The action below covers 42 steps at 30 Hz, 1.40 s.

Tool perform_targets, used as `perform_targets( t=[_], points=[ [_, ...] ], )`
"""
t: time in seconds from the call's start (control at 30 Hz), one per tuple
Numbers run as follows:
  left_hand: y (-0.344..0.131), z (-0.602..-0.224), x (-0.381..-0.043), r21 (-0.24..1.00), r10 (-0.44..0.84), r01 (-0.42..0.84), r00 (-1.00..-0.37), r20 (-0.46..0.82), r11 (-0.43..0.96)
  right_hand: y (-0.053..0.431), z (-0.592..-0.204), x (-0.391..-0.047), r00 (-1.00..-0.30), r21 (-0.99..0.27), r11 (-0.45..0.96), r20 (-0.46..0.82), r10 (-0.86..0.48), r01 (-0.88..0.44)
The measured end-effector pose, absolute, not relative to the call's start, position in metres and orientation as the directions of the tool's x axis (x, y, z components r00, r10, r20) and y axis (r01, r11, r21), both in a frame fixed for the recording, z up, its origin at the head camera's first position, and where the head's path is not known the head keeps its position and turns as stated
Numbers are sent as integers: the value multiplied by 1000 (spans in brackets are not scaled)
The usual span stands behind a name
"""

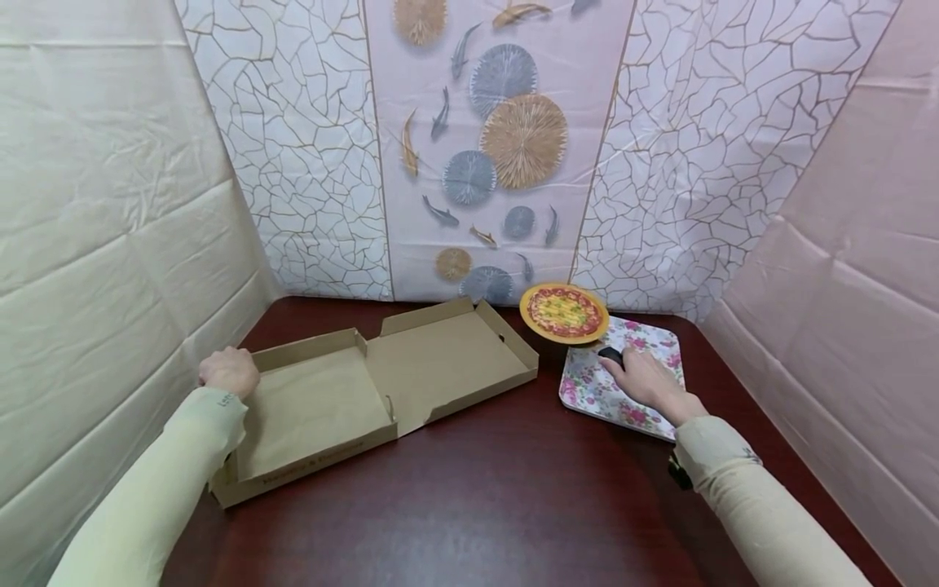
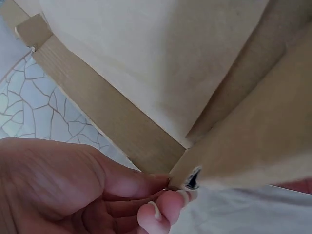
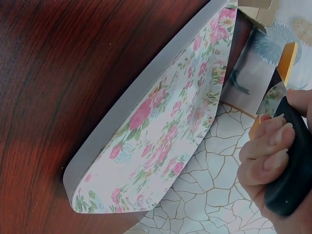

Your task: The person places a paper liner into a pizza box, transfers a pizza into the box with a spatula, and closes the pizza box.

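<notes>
An open cardboard pizza box (image 1: 315, 408) lies on the left, its lid (image 1: 447, 359) folded out to the right. At the box's far-left corner my left hand (image 1: 230, 372) pinches the cardboard wall between thumb and fingers; in the left wrist view the hand (image 2: 97, 190) grips beside a small torn slot. My right hand (image 1: 645, 379) grips the black handle (image 3: 287, 161) of a spatula, whose shiny metal blade (image 3: 273, 100) reaches under the pizza. The round pizza (image 1: 563, 314), with a yellow-orange rim, is tilted over the far-left edge of the flowered board (image 1: 594, 391).
The dark red-brown wooden table (image 1: 469, 497) carries the box and board. Behind it hangs a patterned cloth backdrop (image 1: 506, 147), and plain cloth walls (image 1: 110, 187) close in both sides. A pale paper sheet (image 2: 146, 63) lines the box's base.
</notes>
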<state>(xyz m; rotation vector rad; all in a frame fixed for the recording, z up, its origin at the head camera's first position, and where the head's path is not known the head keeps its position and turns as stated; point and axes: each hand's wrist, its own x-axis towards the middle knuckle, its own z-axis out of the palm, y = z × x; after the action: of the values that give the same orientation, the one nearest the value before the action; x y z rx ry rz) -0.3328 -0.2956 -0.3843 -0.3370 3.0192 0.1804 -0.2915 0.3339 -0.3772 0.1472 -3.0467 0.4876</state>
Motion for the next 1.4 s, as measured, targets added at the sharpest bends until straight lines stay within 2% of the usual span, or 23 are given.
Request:
perform_targets(
  t=[0.23,0.53,0.87,1.4],
  points=[
    [-299,-384,-332,100,-200,-209,-976,-90,973,333,-377,-291,-994,-310,945,62,-86,-101],
    [-302,-390,-323,86,-116,-123,-990,-75,989,332,-384,-288,-994,-313,944,41,-98,-106],
    [-300,-390,-332,82,-90,-94,-995,-47,992,328,-381,-293,-991,-338,932,58,-120,-132],
    [-287,-387,-335,65,-66,-68,-997,-38,996,319,-380,-296,-986,-310,938,110,-127,-156]
  ],
)
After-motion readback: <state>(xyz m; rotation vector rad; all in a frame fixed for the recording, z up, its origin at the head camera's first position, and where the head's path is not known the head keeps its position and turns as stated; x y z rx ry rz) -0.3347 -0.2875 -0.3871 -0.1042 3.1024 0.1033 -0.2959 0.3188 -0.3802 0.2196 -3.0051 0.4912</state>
